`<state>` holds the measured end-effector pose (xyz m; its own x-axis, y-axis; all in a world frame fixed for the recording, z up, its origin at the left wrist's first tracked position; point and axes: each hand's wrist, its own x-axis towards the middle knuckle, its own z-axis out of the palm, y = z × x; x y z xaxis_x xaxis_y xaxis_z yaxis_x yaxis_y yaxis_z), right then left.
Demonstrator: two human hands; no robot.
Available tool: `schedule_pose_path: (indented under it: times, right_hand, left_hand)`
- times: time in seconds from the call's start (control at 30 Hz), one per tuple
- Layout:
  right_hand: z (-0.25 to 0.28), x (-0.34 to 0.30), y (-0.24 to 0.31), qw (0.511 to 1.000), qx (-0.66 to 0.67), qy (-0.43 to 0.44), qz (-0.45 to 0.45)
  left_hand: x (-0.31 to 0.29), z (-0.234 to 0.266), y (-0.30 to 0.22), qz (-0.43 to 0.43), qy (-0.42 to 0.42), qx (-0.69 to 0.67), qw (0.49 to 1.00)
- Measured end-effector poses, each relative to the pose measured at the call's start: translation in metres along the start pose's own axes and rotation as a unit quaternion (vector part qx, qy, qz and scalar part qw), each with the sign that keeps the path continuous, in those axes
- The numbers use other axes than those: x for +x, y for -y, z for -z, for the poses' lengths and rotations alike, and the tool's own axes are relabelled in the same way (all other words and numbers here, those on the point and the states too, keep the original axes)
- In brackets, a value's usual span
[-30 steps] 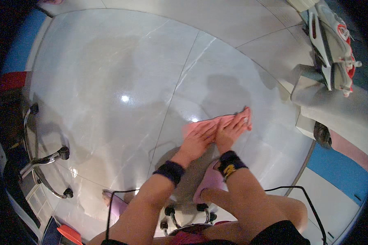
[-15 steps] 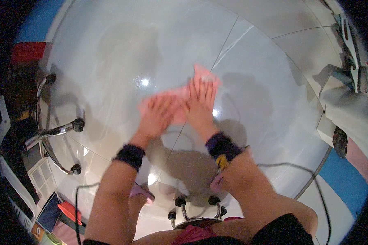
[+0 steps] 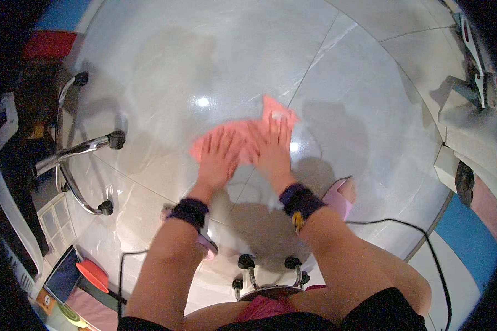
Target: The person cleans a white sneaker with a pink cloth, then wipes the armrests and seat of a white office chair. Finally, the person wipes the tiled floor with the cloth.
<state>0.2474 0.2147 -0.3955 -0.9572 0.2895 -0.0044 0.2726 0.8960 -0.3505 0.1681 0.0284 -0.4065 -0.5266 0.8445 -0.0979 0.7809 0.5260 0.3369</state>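
Observation:
A pink cloth point(image 3: 270, 106) lies spread on the glossy grey tiled floor point(image 3: 165, 71), its far right corner sticking out beyond my fingers. My left hand point(image 3: 217, 157) rests flat on its left part, fingers apart. Beside it, my right hand point(image 3: 271, 153) presses flat on the right part with the fingers spread. Both palms face down, and neither hand grips the cloth. A dark band circles each wrist; the right band point(image 3: 302, 201) carries a yellow mark.
At left stands a chrome chair base point(image 3: 85, 150) with black casters. A small wheeled seat base point(image 3: 270, 288) is beneath me. Pink slippers point(image 3: 339, 201) are on my feet. A black cable point(image 3: 389, 220) runs at right. A red dustpan-like item point(image 3: 94, 275) lies lower left.
My hands have drawn slightly closer to me, the right one most, with the cloth still under them. My right foot now shows farther out to the right.

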Motion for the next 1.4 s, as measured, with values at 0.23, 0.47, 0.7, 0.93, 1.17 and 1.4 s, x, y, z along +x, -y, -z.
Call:
schedule_pose_path:
  times: [0.23, 0.47, 0.7, 0.93, 1.17, 1.4]
  right_hand:
    - [-0.003, -0.192, 0.048, 0.997, 0.059, 0.044, -0.005]
    - [-0.003, -0.138, 0.05, 0.985, 0.146, 0.075, 0.053]
    - [-0.009, 0.108, 0.021, 0.989, 0.101, -0.04, 0.098]
    - [0.05, 0.238, -0.072, 0.995, 0.013, -0.062, 0.071]
    - [0.018, 0.144, -0.128, 0.999, 0.016, -0.047, -0.015]
    - [-0.024, 0.146, 0.035, 0.992, 0.046, -0.052, 0.102]
  left_hand:
    - [-0.174, -0.054, -0.124, 0.121, 0.1, -0.025, 0.987]
    - [-0.173, -0.066, -0.132, 0.211, 0.109, 0.004, 0.971]
    - [0.033, -0.01, -0.014, 0.098, -0.057, -0.008, 0.993]
    - [0.214, -0.01, 0.009, -0.023, -0.168, -0.046, 0.984]
    - [0.168, -0.021, -0.064, -0.008, -0.145, -0.022, 0.989]
    - [0.055, 0.017, 0.049, 0.099, -0.122, -0.012, 0.988]
